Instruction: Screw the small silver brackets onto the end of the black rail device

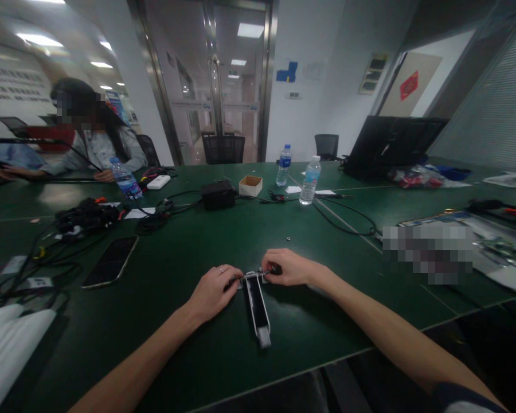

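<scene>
On the green table in front of me lies a long narrow device (258, 304) with a white frame, a dark middle and a silvery near end. A thin metal crosspiece (253, 275) spans its far end. My left hand (215, 289), with a ring on one finger, is closed at the left of that end around a small dark part that the fingers mostly hide. On the other side my right hand (286, 267) pinches a small dark rounded part (276, 269). What kind of parts these are I cannot make out.
A phone (112, 261) lies left, near tangled cables (86, 218). Beyond stand water bottles (310, 180), a black box (218, 195) and a small open carton (250, 186). Opened electronics (494, 241) lie right. Another person (94, 137) sits far left.
</scene>
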Motion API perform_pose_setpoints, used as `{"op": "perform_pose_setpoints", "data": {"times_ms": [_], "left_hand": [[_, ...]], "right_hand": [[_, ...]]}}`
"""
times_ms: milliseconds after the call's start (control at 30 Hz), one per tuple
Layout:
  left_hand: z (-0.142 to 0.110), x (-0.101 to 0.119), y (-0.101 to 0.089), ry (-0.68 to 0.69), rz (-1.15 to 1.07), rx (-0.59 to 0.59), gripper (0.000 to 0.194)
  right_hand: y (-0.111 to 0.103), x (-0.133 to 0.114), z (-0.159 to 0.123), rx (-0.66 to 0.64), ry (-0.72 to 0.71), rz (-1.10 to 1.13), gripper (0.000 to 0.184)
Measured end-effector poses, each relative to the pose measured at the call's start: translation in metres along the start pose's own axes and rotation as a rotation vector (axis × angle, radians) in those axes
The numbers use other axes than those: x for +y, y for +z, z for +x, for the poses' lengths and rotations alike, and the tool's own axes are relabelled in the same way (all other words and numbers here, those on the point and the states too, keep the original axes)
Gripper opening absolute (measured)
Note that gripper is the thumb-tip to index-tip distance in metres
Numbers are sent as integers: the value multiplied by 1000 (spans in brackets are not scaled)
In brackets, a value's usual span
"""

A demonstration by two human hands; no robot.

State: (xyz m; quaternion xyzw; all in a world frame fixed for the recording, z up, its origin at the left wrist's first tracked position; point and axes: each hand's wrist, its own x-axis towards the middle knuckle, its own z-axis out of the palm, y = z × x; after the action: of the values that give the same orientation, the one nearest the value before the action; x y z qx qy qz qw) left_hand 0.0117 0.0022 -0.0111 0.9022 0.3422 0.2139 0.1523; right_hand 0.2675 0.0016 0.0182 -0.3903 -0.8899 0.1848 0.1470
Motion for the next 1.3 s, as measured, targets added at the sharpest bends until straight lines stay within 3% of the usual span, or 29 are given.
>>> {"op": "perform_pose_setpoints", "data": {"times_ms": [1033,1300], "left_hand": [[0,1,-2,-10,20,-24,19],[0,2,-3,-20,7,-33,19]], "right_hand": [[-1,-4,1,-1,9,-26,7],[-4,4,-1,31,0,-41,14]]}}
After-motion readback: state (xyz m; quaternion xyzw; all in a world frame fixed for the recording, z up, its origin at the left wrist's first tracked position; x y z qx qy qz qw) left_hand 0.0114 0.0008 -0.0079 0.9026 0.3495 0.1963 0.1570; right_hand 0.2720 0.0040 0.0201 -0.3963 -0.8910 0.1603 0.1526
